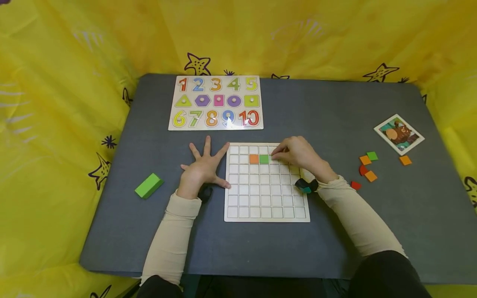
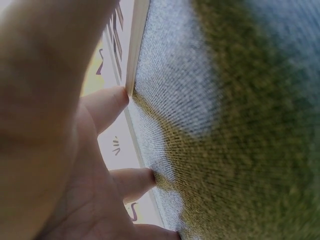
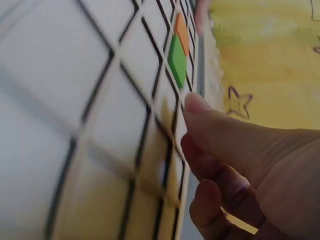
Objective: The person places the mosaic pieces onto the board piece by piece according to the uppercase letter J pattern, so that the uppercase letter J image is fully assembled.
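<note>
A white grid board (image 1: 255, 190) lies in the middle of the table. An orange square tile (image 1: 254, 159) and a green square tile (image 1: 264, 159) sit side by side in its second row from the top. My left hand (image 1: 203, 169) is spread beside the board, its thumb at the left edge and its index fingertip by the upper left corner. Over the second row, just right of the green tile, my right hand (image 1: 298, 153) has its thumb and bent fingers close together. Whether something small is between those fingertips is hidden; the right wrist view shows no tile there.
Loose orange, green and red tiles (image 1: 370, 176) lie to the right, near a framed bear picture (image 1: 398, 133). Behind the board is a number and shape puzzle (image 1: 216, 103). A green block (image 1: 149, 186) lies left of my left hand. Yellow cloth (image 1: 298, 37) surrounds the table.
</note>
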A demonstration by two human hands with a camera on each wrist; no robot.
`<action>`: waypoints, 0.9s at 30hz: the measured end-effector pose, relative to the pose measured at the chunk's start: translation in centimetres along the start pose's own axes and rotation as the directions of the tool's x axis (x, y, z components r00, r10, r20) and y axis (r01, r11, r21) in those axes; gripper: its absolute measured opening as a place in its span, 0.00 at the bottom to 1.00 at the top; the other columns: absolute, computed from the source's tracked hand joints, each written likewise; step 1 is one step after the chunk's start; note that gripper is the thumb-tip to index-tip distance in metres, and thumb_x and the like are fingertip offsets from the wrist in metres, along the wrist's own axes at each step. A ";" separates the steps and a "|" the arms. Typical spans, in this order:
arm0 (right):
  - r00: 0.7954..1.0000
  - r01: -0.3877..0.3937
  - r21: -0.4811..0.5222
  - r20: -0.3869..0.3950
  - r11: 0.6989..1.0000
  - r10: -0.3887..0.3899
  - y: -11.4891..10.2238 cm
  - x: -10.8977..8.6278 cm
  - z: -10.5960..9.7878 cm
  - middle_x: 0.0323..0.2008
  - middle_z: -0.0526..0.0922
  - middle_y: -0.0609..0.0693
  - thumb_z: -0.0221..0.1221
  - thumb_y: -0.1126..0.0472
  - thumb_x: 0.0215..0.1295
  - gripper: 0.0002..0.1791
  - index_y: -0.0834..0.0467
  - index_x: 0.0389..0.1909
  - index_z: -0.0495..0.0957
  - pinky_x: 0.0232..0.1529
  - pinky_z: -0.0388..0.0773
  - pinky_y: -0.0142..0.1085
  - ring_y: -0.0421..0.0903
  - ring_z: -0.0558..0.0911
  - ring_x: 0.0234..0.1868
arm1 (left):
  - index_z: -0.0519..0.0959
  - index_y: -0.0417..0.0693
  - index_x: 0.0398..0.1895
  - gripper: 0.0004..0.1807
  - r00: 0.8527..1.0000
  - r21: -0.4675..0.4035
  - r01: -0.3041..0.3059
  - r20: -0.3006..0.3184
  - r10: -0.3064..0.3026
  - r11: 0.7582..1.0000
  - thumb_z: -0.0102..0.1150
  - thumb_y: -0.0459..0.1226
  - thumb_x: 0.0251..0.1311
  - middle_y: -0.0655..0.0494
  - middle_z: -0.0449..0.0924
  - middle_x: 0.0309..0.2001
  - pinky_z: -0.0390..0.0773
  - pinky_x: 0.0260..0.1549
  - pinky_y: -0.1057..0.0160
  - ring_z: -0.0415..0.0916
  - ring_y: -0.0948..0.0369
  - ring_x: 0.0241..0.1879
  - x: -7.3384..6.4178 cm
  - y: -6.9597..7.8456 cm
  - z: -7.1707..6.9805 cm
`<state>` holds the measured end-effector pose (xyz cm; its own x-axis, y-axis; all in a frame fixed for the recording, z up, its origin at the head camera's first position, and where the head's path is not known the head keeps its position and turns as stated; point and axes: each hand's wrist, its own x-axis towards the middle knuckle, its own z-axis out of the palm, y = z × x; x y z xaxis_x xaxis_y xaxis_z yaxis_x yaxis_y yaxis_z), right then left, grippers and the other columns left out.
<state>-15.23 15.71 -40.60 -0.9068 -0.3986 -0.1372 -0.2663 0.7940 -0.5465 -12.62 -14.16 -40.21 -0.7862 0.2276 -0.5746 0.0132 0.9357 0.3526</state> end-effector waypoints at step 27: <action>0.973 -0.218 -0.237 -0.133 0.947 0.190 13.6 -10.9 -8.6 0.47 0.87 0.71 0.69 0.62 0.65 0.10 0.62 0.44 0.90 0.36 0.77 0.47 0.67 0.85 0.44 | 0.34 0.72 0.85 0.73 1.000 -0.003 0.001 0.000 -0.001 1.000 0.81 0.56 0.46 0.43 0.09 0.82 0.43 0.56 0.08 0.06 0.25 0.75 0.4 -0.2 0.3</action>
<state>-11.80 34.79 -39.44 -0.9762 -0.1755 -0.1275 -0.1323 0.9474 -0.2916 -12.76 -14.16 -40.68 -0.7862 0.2263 -0.5750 0.0102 0.9352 0.3541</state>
